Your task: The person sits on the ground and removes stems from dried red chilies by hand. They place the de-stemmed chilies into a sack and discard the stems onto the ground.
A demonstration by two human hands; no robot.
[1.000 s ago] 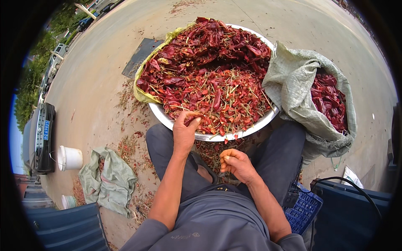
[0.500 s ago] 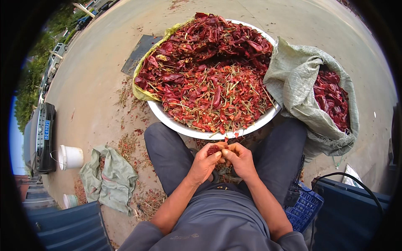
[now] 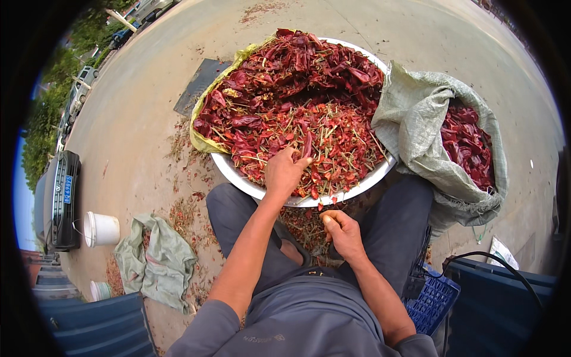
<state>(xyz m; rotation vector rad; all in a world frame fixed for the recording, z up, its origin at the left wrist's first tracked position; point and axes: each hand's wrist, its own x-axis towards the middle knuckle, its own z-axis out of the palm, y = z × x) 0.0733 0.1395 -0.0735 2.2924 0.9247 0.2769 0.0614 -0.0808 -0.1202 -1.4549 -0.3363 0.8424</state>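
Note:
A wide metal basin (image 3: 356, 188) heaped with dried red chilli pieces and stalks (image 3: 333, 137) stands before me, a yellow bag (image 3: 205, 140) lining its left side. My left hand (image 3: 285, 169) is in the pile's near part, fingers curled beside a longer red pod (image 3: 307, 144); whatever they grip is unclear. My right hand (image 3: 342, 235) is closed below the basin's rim, between my knees; its contents are hidden. Against the basin's right side leans a pale woven sack (image 3: 416, 122), its mouth showing dark red chillies (image 3: 465, 146).
A white bucket (image 3: 102, 229), a crumpled green sack (image 3: 154, 265) and a small pail (image 3: 100, 290) lie left; a parked car (image 3: 62, 202) stands beyond. A dark mat (image 3: 196, 83) is behind the basin. At lower right are a blue crate (image 3: 434, 297) and a cable (image 3: 502, 262).
Half a second ago both hands met between my knees around a red piece. Now my left hand has moved up into the chilli pile, while my right hand stays below, apart from it.

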